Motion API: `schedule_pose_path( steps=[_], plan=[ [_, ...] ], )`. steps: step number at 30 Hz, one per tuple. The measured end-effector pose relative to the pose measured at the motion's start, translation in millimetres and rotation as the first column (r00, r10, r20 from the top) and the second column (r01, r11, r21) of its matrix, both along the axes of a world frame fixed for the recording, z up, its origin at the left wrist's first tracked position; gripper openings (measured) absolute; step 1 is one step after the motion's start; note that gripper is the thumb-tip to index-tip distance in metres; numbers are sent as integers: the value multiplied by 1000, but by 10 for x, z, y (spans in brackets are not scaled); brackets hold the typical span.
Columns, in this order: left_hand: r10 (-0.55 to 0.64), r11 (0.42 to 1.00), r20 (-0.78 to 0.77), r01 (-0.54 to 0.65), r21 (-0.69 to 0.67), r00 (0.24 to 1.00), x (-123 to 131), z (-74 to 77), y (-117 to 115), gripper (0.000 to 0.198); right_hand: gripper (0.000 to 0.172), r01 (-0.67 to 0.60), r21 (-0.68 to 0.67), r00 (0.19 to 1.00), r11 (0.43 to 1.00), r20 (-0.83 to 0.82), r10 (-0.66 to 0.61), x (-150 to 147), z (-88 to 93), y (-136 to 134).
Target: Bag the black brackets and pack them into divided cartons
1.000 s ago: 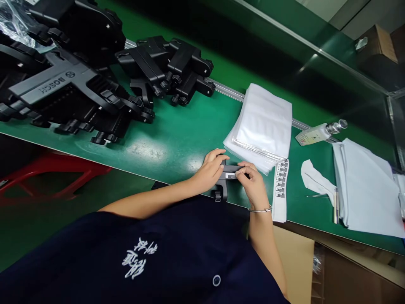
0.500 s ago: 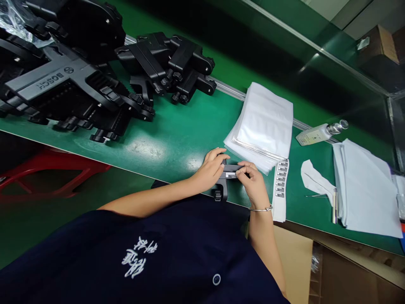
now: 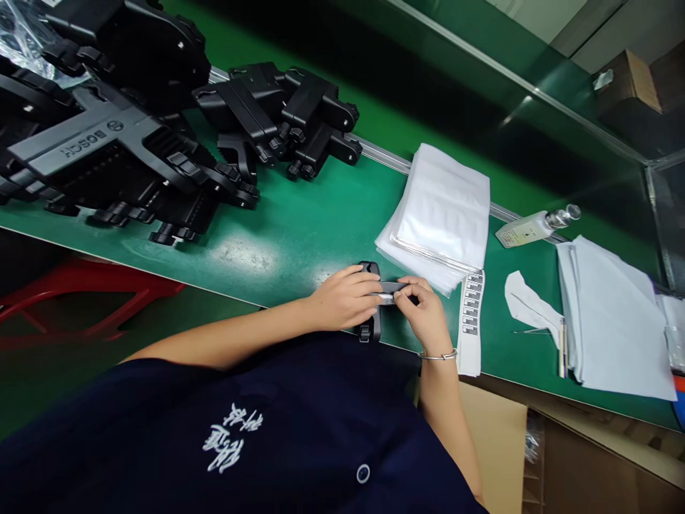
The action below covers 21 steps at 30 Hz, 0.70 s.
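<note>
A black plastic bracket (image 3: 370,331) with a knob at its lower end lies at the front edge of the green table, partly covered by my hands. My left hand (image 3: 345,296) lies across its left part, fingers together and bent over it; the thumb is hard to see. At the bracket's right end, my right hand (image 3: 422,310) pinches it between thumb and fingers. Between the two hands a small whitish label (image 3: 386,299) shows on the bracket's side. Just right of my right hand is a strip of printed labels (image 3: 471,307).
Black plastic brackets (image 3: 307,107) and larger grey-black BOSCH parts (image 3: 90,143) pile up at the left. Clear plastic bags (image 3: 444,207) are stacked behind my hands. Farther right are a bottle (image 3: 527,230), a crumpled white paper (image 3: 527,296) and white sheets (image 3: 615,321).
My left hand has slid flatter over the bracket and covers more of it. The bracket has tipped, so its label looks narrower. My right hand keeps its pinch at the right end.
</note>
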<state>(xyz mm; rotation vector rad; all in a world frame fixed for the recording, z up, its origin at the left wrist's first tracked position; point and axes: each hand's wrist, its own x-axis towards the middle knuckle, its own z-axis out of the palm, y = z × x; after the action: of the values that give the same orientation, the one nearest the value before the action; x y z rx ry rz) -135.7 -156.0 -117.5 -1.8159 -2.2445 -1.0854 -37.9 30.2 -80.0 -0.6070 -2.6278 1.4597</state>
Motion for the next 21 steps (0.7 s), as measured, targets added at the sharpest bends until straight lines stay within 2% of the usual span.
schedule_pose_path(
  steps=[3,4,6,8,12,16,18,19,21],
  plan=[
    [-170,980,-167,148,-135,971,-172,71,-72,31,14,-72,-59,997,996,6,73,109,35,128],
    [-212,969,-194,181,-167,958,-230,107,-71,32,19,-103,-102,994,989,16,105,158,44,186],
    [-298,942,-225,248,-227,928,-323,193,-32,33,40,-168,-143,983,975,45,176,249,51,292],
    [-368,909,-241,293,-295,898,-369,280,46,34,49,-229,-95,970,969,67,236,308,42,359],
    [-439,869,-293,318,-379,850,-317,388,216,39,45,-293,18,955,956,48,292,328,9,376],
    [-429,865,-318,283,-414,846,-252,386,234,46,46,-307,105,952,946,37,304,349,4,367],
    [-392,892,-323,271,-361,861,-300,384,212,47,47,-319,200,947,927,33,319,372,2,355],
    [-341,921,-324,243,-305,883,-352,391,217,47,47,-326,263,944,908,34,329,382,-2,341],
    [-166,976,-310,112,-184,936,-499,426,301,42,48,-325,402,937,856,14,349,398,-22,293]
  ],
)
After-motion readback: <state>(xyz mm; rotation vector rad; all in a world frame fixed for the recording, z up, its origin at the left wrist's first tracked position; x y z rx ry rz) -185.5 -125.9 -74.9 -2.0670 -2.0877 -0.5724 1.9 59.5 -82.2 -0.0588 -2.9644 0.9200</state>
